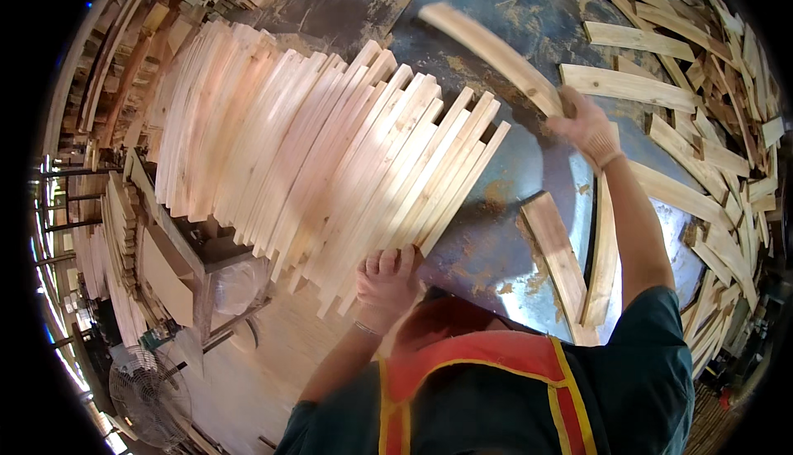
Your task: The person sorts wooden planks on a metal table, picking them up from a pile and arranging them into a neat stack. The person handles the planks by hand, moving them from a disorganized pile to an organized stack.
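My right hand [588,129] is closed around the near end of one long, curved, pale wooden slat [494,52], and I hold it in the air above the far middle of the table [496,240], a big round-edged metal top with worn blue paint and rust patches. The slat slants away from my fist toward the far left and touches nothing else.

My left hand [386,280] has its fingers curled up against the near ends of the stacked row of pale curved slats [330,149], at the table's near left edge. That row stands on edge, slat against slat, fanning across the left half of the table; there are too many for me to count exactly, certainly several dozen.

Between my two arms, two more curved slats [562,261] lie flat on the bare metal at the near edge, side by side and nearly touching at their near ends.

Along the right edge and far right corner lies a loose heap of short wooden offcuts and slats [710,158], piled crosswise, again too many to count.

Off the table's left edge, lower down, I see further stacks of timber [124,232] and one round wire-caged floor fan [149,393] standing on the floor.
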A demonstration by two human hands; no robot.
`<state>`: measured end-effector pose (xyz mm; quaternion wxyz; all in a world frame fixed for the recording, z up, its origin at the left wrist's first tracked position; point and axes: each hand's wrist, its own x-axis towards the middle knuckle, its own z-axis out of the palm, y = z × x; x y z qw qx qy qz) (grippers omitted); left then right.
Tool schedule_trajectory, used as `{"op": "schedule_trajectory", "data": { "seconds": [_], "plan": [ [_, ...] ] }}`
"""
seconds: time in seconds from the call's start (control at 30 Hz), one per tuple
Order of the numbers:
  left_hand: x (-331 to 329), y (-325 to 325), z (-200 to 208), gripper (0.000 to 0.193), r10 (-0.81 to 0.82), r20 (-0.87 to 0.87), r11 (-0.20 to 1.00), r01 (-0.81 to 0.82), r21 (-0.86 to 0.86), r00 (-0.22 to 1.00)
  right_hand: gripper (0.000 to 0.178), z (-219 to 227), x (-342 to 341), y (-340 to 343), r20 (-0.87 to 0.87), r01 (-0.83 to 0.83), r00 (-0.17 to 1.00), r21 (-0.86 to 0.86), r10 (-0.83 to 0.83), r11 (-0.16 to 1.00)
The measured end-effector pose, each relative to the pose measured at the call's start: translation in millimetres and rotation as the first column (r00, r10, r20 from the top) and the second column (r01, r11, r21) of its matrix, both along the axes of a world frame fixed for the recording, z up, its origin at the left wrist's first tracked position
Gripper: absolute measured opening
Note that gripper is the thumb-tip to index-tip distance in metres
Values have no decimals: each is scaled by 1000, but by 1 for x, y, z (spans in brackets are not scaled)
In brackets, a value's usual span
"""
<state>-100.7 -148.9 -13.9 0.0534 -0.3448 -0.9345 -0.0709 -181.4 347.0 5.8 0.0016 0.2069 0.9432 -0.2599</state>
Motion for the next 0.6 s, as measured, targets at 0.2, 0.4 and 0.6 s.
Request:
{"op": "schedule_trajectory", "data": {
  "seconds": [0.2, 0.4, 0.6],
  "plan": [
    [-4, -4, 4, 60, -38, 33, 999, 37, 34, 999, 81, -12, 147, -114, -35, 97, 975, -824, -220, 558],
    [-5, -55, 15, 55, 14, 110, 992, -27, 122, 994, 85, -33, 172, -292, 311, 24, 943, -411, 115, 911],
    [48, -185, 18, 37, 257, 471, 906, -380, 187, 844, 72, -19, 165, -298, 61, -61, 995, -228, 77, 972]
  ]
}}
